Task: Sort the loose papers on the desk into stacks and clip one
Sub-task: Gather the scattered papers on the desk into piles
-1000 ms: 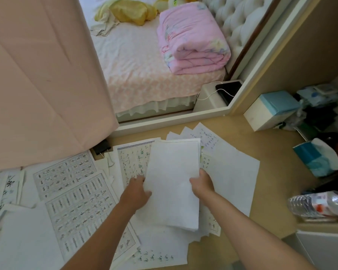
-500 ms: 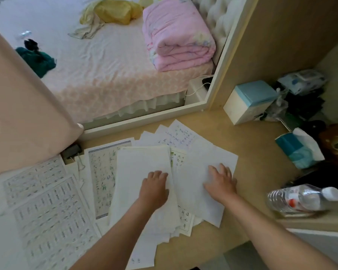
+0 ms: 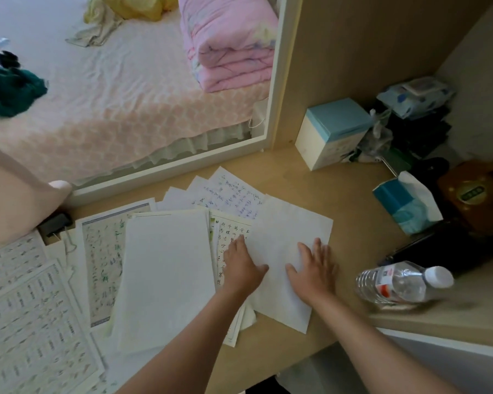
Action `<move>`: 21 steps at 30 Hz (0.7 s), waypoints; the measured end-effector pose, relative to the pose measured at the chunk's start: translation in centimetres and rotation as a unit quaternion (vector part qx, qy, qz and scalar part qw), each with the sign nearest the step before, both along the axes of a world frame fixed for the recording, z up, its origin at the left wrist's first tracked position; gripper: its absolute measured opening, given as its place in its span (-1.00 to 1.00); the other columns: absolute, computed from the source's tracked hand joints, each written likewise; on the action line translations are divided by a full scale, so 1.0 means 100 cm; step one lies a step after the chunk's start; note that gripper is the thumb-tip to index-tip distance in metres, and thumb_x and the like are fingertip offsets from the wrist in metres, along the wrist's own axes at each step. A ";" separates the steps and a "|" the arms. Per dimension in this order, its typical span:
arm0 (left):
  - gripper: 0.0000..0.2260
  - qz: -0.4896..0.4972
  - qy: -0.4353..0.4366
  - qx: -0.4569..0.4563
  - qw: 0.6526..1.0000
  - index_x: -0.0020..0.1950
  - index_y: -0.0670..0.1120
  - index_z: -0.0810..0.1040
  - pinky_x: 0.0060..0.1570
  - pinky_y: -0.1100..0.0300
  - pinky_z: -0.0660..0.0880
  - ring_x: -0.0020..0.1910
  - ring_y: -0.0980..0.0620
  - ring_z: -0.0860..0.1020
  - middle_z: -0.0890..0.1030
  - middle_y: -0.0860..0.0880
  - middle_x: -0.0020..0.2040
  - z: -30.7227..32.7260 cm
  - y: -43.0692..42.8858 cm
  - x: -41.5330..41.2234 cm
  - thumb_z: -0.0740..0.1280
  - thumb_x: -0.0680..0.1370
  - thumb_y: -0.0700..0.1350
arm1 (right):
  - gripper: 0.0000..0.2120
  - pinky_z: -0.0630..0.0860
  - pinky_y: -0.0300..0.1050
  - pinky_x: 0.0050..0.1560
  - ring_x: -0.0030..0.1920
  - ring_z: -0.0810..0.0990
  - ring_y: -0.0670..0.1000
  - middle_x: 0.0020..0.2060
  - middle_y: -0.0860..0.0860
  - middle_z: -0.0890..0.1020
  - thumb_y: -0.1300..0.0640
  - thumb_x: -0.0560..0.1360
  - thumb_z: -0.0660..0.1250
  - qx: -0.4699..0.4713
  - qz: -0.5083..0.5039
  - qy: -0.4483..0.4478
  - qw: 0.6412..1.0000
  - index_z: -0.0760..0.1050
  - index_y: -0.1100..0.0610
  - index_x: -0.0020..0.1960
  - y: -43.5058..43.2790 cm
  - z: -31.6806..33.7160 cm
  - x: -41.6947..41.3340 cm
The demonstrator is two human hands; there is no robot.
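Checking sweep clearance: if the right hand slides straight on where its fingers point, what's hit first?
The right hand lies flat on a blank sheet, fingers pointing away from the person. Past the sheet's far edge is bare desk, then probably the white-and-blue box, though depth is unclear.

Pale wooden desk (image 3: 339, 194), a bed (image 3: 111, 115) with folded pink quilt (image 3: 228, 44) beyond

One wide head-worn camera looks steeply down, close over the pale wooden desk (image 3: 339, 191). Upper left of the frame shows a pink-sheeted bed (image 3: 125, 109).
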State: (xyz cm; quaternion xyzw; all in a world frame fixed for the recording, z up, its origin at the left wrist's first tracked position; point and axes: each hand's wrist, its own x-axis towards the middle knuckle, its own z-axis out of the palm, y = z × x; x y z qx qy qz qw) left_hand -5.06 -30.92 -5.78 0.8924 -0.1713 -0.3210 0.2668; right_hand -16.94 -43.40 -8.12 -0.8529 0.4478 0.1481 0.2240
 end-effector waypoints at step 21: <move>-0.73 0.227 -0.061 0.057 0.970 0.24 -0.18 0.42 -0.08 0.09 0.37 -0.03 -0.16 0.50 0.56 -0.20 0.13 0.028 0.161 0.101 0.28 0.54 -0.24 | -0.40 0.33 0.00 0.40 0.42 0.34 0.06 0.43 0.02 0.37 0.05 0.50 0.27 0.245 0.011 -0.140 0.959 0.19 0.00 0.51 0.106 0.042 0.093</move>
